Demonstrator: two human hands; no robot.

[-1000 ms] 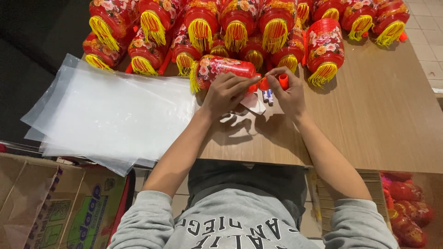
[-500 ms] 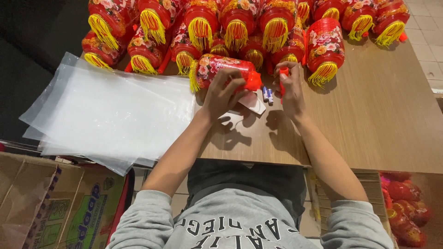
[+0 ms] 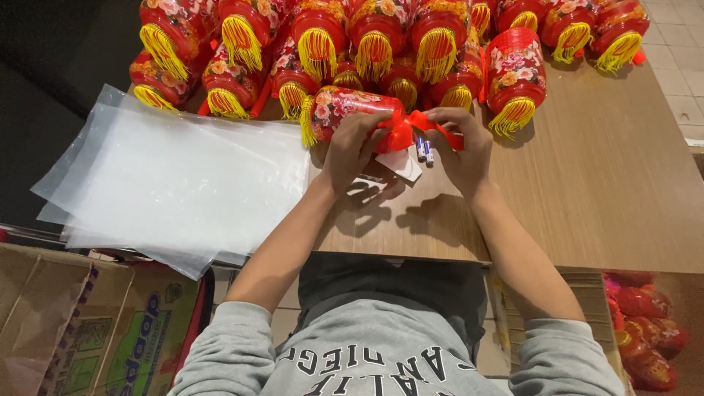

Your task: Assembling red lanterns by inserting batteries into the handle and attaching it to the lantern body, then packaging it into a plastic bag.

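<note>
A red lantern (image 3: pixel 345 108) with flower print and a yellow tassel lies on its side on the wooden table (image 3: pixel 587 191). My left hand (image 3: pixel 356 147) grips its red end. My right hand (image 3: pixel 462 150) holds the red handle piece and two small batteries (image 3: pixel 424 149) beside it. A small white paper (image 3: pixel 400 165) hangs under the lantern between both hands.
Several more red lanterns (image 3: pixel 374 44) with yellow tassels are piled along the far side of the table. A stack of clear plastic bags (image 3: pixel 176 183) lies at the left. Cardboard boxes (image 3: pixel 81 330) stand below left, and bagged lanterns (image 3: pixel 645 330) sit low at the right.
Both hands have lifted the lantern's end slightly off the table and away from me. The batteries now show between my hands, and the white paper has come up with them.
</note>
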